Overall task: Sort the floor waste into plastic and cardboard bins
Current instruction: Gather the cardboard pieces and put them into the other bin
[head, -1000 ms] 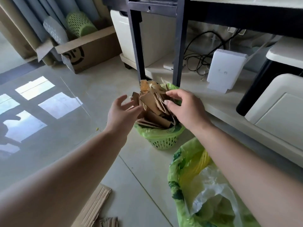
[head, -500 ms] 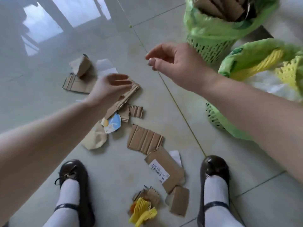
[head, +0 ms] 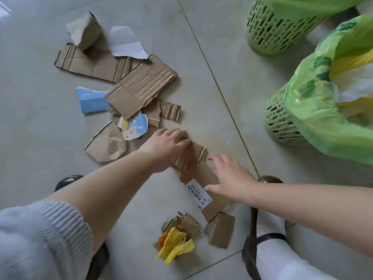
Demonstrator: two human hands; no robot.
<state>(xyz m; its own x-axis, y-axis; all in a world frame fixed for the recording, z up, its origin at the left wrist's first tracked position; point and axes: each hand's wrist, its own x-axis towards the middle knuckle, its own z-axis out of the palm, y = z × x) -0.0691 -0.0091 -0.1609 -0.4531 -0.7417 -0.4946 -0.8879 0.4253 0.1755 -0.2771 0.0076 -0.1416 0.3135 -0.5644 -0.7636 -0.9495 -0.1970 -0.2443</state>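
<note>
Torn waste lies scattered on the tiled floor. My left hand (head: 167,144) grips a small corrugated cardboard piece (head: 192,158) at its left edge. My right hand (head: 230,176) is open with fingers spread, just over a brown cardboard piece with a white barcode label (head: 198,194). A yellow foam net (head: 175,245) lies on cardboard scraps near my feet. At the right stand a green basket (head: 268,27) and a second green basket (head: 282,120) lined with a green bag (head: 323,122) that holds yellow and white plastic.
Farther out lie a large corrugated sheet (head: 141,85), a long cardboard strip (head: 84,63), blue printed card pieces (head: 90,102), white paper (head: 125,42) and a brown paper scrap (head: 107,144). My black shoes (head: 250,253) flank the pile.
My view swung from the cardboard-filled basket down to the floor. Both hands dropped to the scraps near my feet, and my left hand took hold of the corrugated piece.
</note>
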